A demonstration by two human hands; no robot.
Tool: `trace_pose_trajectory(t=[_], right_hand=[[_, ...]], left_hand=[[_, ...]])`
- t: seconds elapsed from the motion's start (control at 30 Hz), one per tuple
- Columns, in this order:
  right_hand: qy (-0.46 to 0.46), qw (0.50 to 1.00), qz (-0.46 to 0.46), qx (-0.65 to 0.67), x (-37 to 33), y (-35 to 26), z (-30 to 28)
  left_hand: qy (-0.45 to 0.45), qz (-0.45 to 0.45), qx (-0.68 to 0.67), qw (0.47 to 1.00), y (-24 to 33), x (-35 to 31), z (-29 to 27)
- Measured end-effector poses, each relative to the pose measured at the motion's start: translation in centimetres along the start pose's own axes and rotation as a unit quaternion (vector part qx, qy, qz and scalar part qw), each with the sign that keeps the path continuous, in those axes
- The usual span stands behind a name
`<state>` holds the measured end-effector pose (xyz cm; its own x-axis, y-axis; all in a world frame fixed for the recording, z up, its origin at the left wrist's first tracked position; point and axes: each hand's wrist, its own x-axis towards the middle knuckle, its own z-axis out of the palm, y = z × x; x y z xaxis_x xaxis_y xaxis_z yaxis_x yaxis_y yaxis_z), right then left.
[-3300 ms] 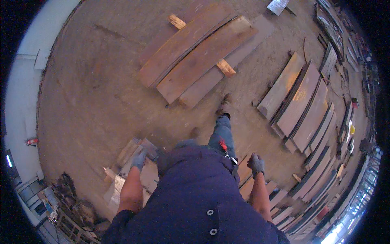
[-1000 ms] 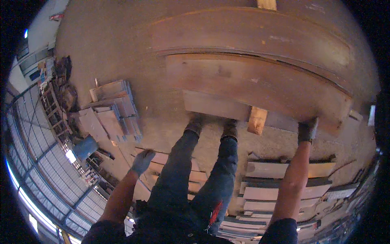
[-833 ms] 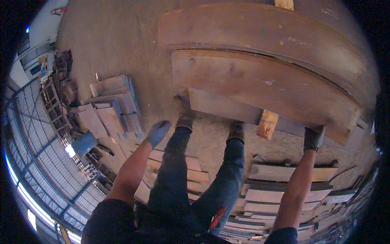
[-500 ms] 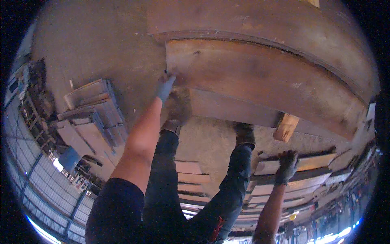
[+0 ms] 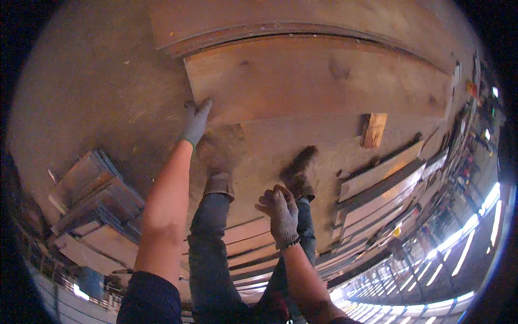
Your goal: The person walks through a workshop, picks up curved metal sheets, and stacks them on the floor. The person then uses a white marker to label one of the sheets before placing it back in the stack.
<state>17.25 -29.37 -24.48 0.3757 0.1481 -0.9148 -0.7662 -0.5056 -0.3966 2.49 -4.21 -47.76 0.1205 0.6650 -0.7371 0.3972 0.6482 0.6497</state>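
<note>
left fingers (image 5: 204, 107) at plate (image 5: 318, 81) corner, grip unclear | right fingers (image 5: 279, 202) half-curled, empty | wood block (image 5: 376, 130), boots (image 5: 301, 174) near plate edge

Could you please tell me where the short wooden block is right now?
In the head view, the short wooden block is right of centre, at the near edge of the large rusty plate, beyond and right of the right boot.
</note>
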Motion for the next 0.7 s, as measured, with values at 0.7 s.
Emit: trace_pose_trajectory(t=[0.7], right_hand=[[0.030,0.999,0.009,-0.039,2.2,-1.6,-5.3]], left_hand=[[-0.030,-0.205,0.111,0.972,-0.5,-20.1,4.5]])
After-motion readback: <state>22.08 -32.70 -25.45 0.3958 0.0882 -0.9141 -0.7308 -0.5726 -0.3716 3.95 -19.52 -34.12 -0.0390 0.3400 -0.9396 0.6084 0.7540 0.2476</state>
